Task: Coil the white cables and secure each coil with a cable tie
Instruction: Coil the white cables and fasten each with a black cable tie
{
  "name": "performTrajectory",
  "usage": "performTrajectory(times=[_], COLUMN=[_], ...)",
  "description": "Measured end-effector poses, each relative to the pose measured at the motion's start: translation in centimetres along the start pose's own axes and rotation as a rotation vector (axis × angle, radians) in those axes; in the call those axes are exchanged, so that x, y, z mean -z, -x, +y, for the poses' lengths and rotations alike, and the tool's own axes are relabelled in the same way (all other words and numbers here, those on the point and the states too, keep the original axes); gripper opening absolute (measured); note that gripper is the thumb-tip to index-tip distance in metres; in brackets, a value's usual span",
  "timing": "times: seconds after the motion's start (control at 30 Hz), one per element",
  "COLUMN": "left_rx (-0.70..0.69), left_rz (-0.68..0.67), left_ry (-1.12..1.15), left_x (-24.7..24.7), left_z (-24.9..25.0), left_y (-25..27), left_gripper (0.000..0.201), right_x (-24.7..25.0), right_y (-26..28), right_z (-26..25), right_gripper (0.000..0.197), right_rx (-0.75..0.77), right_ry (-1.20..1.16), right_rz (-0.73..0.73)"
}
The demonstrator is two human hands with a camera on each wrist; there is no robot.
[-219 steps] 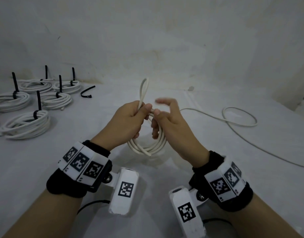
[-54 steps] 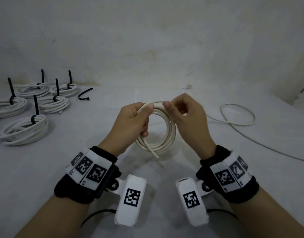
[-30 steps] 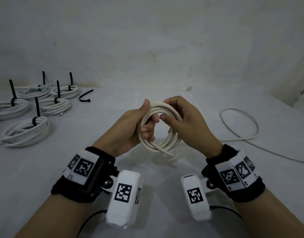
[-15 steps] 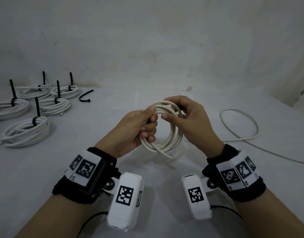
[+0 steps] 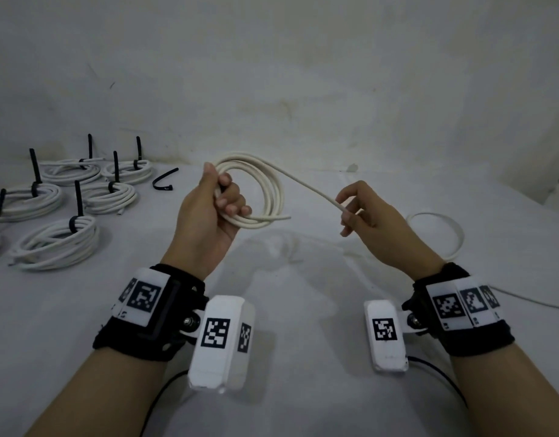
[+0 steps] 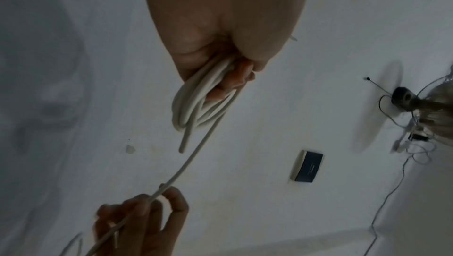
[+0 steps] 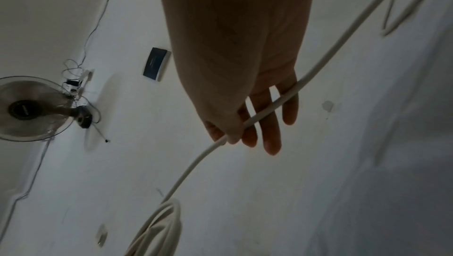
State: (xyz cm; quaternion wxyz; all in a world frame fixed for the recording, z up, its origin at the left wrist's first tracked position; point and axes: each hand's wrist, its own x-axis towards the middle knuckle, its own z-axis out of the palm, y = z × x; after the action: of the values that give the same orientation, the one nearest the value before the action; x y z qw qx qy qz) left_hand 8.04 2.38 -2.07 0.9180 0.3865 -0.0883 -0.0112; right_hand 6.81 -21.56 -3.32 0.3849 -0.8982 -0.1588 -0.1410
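Note:
My left hand (image 5: 218,203) grips a coil of white cable (image 5: 272,190) raised above the white surface; the left wrist view shows the coil (image 6: 193,105) bunched in the curled fingers, one cut end sticking out. A straight run of the same cable (image 5: 309,184) stretches right to my right hand (image 5: 355,209), which pinches it between thumb and forefinger. In the right wrist view the cable (image 7: 269,109) crosses the loosely spread fingers (image 7: 269,136). The rest of the cable lies in a loose loop (image 5: 454,234) on the surface at the right.
Several tied white coils (image 5: 57,244) with upright black cable ties lie at the left. A loose black cable tie (image 5: 163,181) lies beside them near the back wall. A white wall closes the back.
My hands have moved apart. The right hand left the coil and slid out to the right along the free cable. The left hand has lifted the coil higher.

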Motion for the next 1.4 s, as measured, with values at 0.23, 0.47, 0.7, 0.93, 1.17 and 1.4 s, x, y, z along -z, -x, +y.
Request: performTrajectory(times=[0.23, 0.47, 0.7, 0.93, 1.17, 1.4], left_rx=[-0.062, -0.111, -0.048, 0.072, 0.096, 0.164], left_rz=[0.031, 0.104, 0.026, -0.114, -0.222, -0.215], left_ry=[0.153, 0.085, -0.162, -0.465, -0.539, -0.459], left_x=[0.7, 1.1, -0.4, -1.2, -1.5, -1.4], left_z=[0.3, 0.0, -1.5, -3.6, -4.3, -4.2], left_y=[-0.4, -0.8, 0.2, 1.5, 2.3, 2.1], left_gripper=[0.042, 0.039, 0.037, 0.034, 0.035, 0.035], right_x=[0.8, 0.4, -1.7, -1.7, -1.0, 0.1], right_y=[0.1, 0.5, 1.6, 1.7, 1.2, 1.0], right_z=[0.4, -1.3, -5.3, -6.4, -5.3, -4.2], right_gripper=[0.010, 0.042, 0.046, 0.013, 0.029, 0.010], right_rx=[-0.022, 0.112, 0.325, 0.504, 0.511, 0.470], right_ry=[0.077, 0.368, 0.413, 0.102, 0.273, 0.207], right_rz=[-0.013, -0.332, -0.437, -0.134, 0.134, 0.076])
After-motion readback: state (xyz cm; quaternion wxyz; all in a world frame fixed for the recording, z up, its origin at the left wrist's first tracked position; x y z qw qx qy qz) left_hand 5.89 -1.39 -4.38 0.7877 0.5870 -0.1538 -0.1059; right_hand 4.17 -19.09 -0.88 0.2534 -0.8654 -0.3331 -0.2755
